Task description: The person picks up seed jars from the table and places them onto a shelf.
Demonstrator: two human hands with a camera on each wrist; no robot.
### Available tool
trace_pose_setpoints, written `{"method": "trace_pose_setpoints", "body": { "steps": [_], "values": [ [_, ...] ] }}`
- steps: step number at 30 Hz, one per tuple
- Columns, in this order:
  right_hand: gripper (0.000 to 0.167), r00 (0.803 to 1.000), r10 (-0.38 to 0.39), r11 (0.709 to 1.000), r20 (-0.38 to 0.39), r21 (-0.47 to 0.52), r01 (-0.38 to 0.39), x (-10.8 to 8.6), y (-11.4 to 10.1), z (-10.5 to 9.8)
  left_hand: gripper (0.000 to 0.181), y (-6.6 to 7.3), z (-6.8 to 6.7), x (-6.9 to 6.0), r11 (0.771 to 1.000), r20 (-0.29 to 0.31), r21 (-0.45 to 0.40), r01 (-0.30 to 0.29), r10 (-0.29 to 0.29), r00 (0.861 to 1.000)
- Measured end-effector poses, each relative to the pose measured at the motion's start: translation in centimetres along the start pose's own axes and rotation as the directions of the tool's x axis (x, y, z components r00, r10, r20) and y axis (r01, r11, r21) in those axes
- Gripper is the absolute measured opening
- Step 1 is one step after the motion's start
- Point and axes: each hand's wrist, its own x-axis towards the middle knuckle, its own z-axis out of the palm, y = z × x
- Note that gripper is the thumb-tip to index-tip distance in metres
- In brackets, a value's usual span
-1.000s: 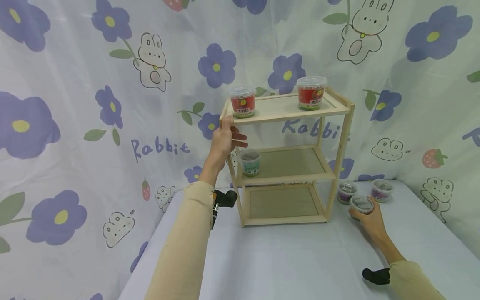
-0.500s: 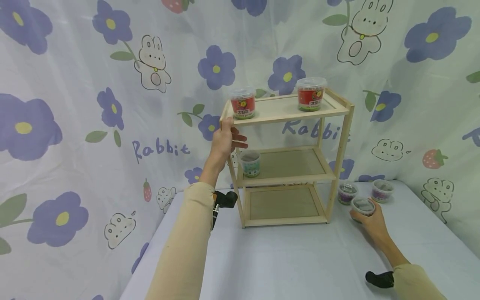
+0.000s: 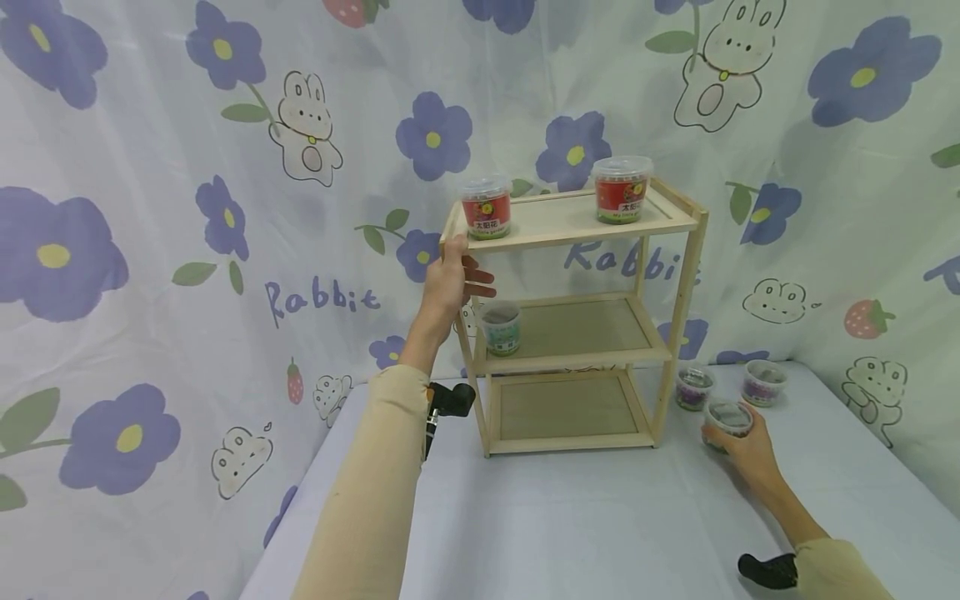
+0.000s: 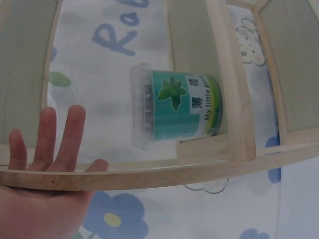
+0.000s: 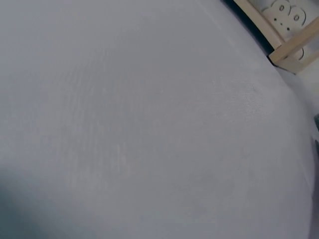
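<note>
In the head view, my left hand rests against the front left post of the wooden shelf, near its top corner. The left wrist view has the fingers of this hand reaching past the post, fairly straight, beside a green-labelled mint cup on the middle tier. At the right of the shelf, my right hand grips a clear-lidded cup by its sides; its label is hidden. The right wrist view shows mostly white cloth, without the cup.
Two red-labelled cups stand on the top tier. Behind the held cup, two purple-labelled cups stand on the white table. A patterned curtain hangs behind and at the sides.
My right hand and its cup have shifted slightly toward the front of the table and right, away from the purple-labelled cups. My left hand has stayed at the post.
</note>
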Motion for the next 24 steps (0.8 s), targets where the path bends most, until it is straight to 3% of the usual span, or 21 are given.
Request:
{"method": "trace_pose_setpoints", "body": {
  "steps": [24],
  "values": [
    [0.096, 1.0, -0.019, 0.998, 0.004, -0.056, 0.019, -1.5, -0.5, -0.1, 0.059, 0.1, 0.0, -0.2, 1.0, -0.002, 0.01, 0.004, -0.004, 1.0]
  ]
}}
